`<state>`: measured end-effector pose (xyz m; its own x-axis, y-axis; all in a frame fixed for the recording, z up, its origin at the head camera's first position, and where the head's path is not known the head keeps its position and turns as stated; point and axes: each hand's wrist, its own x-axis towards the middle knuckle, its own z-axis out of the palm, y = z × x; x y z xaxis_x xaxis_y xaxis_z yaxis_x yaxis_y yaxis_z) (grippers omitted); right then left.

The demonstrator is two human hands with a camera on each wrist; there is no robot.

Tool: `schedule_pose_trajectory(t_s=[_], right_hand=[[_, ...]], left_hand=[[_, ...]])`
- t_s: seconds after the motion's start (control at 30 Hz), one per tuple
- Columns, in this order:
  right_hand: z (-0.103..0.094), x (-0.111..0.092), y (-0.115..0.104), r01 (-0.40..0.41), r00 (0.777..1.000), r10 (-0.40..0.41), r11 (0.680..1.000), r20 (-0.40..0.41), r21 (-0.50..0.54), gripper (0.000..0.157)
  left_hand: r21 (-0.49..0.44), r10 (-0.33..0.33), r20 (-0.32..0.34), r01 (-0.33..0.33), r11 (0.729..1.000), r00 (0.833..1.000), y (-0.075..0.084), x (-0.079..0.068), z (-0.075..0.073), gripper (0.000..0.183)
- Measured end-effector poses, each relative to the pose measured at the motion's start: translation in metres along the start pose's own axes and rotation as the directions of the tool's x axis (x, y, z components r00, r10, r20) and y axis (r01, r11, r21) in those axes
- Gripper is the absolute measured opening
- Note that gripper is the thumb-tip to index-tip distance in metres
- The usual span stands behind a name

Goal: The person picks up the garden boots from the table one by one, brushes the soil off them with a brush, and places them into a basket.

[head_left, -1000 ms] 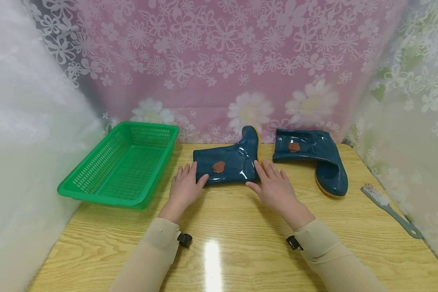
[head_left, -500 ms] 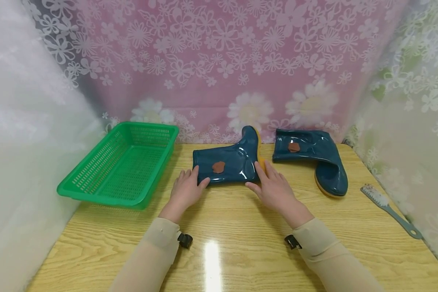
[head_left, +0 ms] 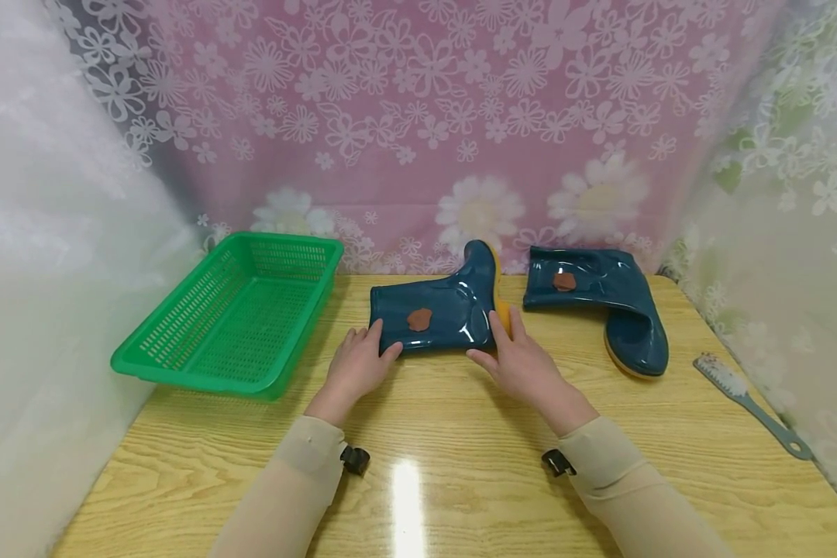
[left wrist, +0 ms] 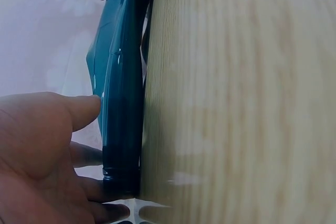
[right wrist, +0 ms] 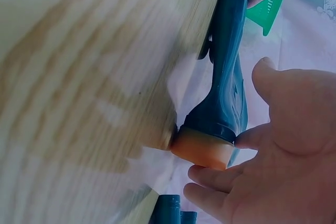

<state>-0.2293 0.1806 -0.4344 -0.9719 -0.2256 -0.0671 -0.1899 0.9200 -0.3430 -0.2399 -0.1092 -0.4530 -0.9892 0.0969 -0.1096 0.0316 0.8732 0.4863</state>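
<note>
A dark blue rubber boot with a yellow sole and a brown patch on its shaft lies on its side, toe toward the back. My left hand rests at the shaft's open end, thumb on the near edge; in the left wrist view its thumb touches the boot and the fingers reach past the cuff. At the heel is my right hand, its fingers against the yellow sole. The right wrist view shows straight, spread fingers touching the heel, with the thumb apart from the boot.
A second blue boot with a brown patch lies to the right, its shaft bent. A grey-handled brush is near the right edge of the wooden table. A green plastic basket stands left. Floral curtains hang around the table.
My left fingers have slid slightly nearer along the shaft's open end. My right fingers have drawn in around the heel, exposing more of the yellow sole. The boot stays in place.
</note>
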Motion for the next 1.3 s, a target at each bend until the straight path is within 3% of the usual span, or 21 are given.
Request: schedule_pose_trajectory(t_s=[0.37, 0.73, 1.3], right_hand=[[-0.009, 0.004, -0.005, -0.064, 0.997, 0.056, 0.988, 0.055, 0.141, 0.092], [-0.005, 0.008, -0.002, -0.079, 0.996, 0.070, 0.983, 0.058, 0.164, 0.093], [-0.009, -0.010, -0.004, -0.071, 0.995, 0.056, 0.980, 0.083, 0.187, 0.094]], left_hand=[[-0.016, 0.021, -0.012, -0.021, 1.000, 1.000, -0.001, -0.001, -0.001, 0.075], [-0.049, 0.024, 0.006, -0.023, 0.999, 1.000, -0.001, -0.001, -0.002, 0.075], [-0.091, 0.043, -0.011, -0.044, 0.995, 0.999, -0.002, -0.001, -0.003, 0.072]])
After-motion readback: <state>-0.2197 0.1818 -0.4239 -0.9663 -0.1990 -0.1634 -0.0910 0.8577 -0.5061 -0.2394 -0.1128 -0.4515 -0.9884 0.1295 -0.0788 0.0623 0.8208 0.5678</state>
